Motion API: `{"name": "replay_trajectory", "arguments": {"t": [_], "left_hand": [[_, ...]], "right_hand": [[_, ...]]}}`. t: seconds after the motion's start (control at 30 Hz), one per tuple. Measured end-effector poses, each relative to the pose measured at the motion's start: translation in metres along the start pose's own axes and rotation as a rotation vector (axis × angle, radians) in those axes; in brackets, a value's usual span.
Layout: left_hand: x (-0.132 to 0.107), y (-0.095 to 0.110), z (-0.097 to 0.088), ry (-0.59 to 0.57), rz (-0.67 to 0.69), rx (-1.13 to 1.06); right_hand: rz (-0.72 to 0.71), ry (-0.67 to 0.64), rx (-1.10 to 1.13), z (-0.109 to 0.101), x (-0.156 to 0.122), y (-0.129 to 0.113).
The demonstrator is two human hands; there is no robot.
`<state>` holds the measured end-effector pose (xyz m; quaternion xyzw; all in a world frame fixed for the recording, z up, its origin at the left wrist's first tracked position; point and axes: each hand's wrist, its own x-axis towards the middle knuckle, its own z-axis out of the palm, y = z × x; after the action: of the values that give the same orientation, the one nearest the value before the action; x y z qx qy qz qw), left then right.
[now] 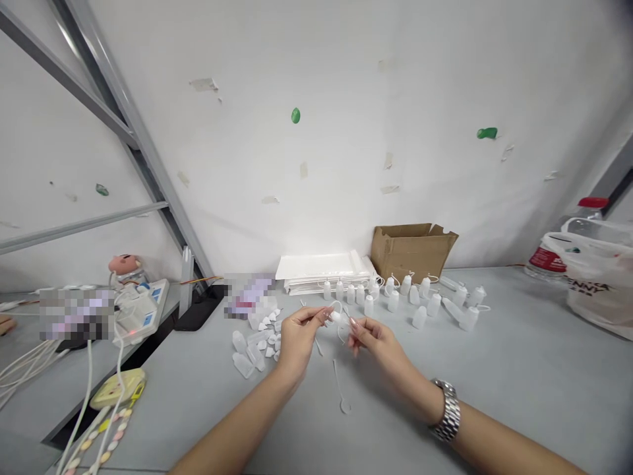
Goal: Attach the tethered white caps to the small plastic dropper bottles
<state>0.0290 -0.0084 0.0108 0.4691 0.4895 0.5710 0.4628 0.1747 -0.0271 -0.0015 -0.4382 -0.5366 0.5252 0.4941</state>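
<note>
Both hands meet in front of me over the grey table, around a small white plastic cap (337,316) with a thin curved strap. My left hand (301,335) is closed, thumb and forefinger pinching the strap at the cap's left side. From the right, my right hand (372,338) pinches the same small white piece; its fingertips partly hide what they grip. Below the hands lies a loose thin white strap with a ring end (345,406). Left of my left hand are several translucent small bottles (242,365) lying down and loose white caps (270,352).
Several small capped bottles (434,305) stand at the right behind my hands. Farther back are a stack of white flat packs (326,269) and a cardboard box (413,254). A plastic bag (601,284) sits far right; a power strip (143,315) and cables lie left.
</note>
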Motion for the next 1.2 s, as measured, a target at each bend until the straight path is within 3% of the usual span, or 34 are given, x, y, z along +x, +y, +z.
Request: {"name": "replay_trajectory", "arguments": {"t": [0.13, 0.3, 0.33, 0.47, 0.63, 0.87, 1.2], "left_hand": [[-0.005, 0.002, 0.005, -0.068, -0.034, -0.041], [-0.001, -0.001, 0.01, -0.195, -0.019, -0.14], [0.006, 0.0, 0.008, -0.185, 0.002, -0.112], [0.05, 0.0, -0.006, 0.052, 0.192, 0.101], [0.091, -0.016, -0.013, 0.077, 0.23, 0.225], [0.102, -0.041, -0.011, 0.059, 0.263, 0.433], [0.103, -0.036, -0.018, 0.057, 0.259, 0.688]], "right_hand": [[0.075, -0.074, 0.164, 0.003, 0.002, 0.002], [0.045, -0.113, 0.156, 0.001, 0.005, 0.006], [0.047, -0.119, 0.144, 0.0, 0.006, 0.006], [0.051, -0.106, 0.121, -0.009, 0.011, 0.003], [0.049, -0.064, 0.137, -0.018, 0.016, 0.002], [0.06, -0.067, 0.129, -0.02, 0.018, 0.004], [0.087, -0.028, 0.112, -0.02, 0.021, 0.002]]}}
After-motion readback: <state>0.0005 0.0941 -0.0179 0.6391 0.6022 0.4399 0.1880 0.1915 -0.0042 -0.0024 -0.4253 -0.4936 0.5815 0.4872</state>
